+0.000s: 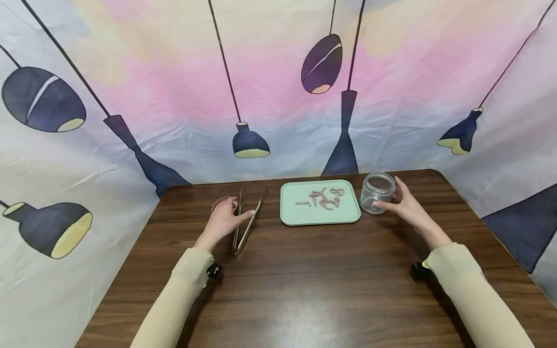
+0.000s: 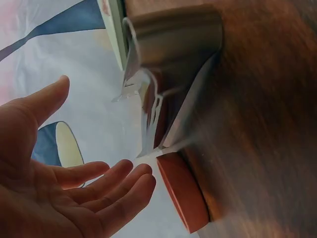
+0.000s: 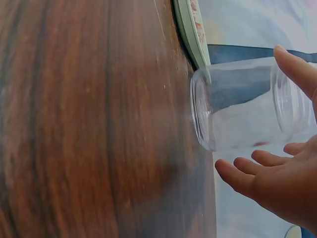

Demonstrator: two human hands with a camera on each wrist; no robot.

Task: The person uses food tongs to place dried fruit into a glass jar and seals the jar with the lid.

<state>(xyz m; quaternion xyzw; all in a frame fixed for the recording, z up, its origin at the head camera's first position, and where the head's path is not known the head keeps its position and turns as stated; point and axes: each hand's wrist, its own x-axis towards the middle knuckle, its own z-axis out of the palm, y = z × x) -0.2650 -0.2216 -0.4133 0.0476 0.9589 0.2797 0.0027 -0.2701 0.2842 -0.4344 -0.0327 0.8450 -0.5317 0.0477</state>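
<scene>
Brown table [image 1: 304, 280]: tray [image 1: 292, 218], jar [image 1: 369, 194], tongs [image 1: 247, 231], red lid [image 2: 184, 193]

A pastel backdrop [image 1: 174, 63] printed with pendant lamps [image 1: 251, 142] hangs behind a wood-grained table [image 1: 330, 270] (faintly glossy).

"What's hidden?"
"My left hand [image 1: 223, 220] covers part of the shallow round reddish-brown lid [image 2: 186, 193] in the head view."
"Cut off?"
"The mint-green rectangular tray [image 1: 296, 215], in both wrist views."

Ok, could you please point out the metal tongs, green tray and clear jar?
Metal tongs [image 2: 181, 35]: left wrist view, bent end.
Green tray [image 1: 299, 215]: head view, bare floor.
Clear jar [image 3: 242, 106]: right wrist view, side wall.
</scene>
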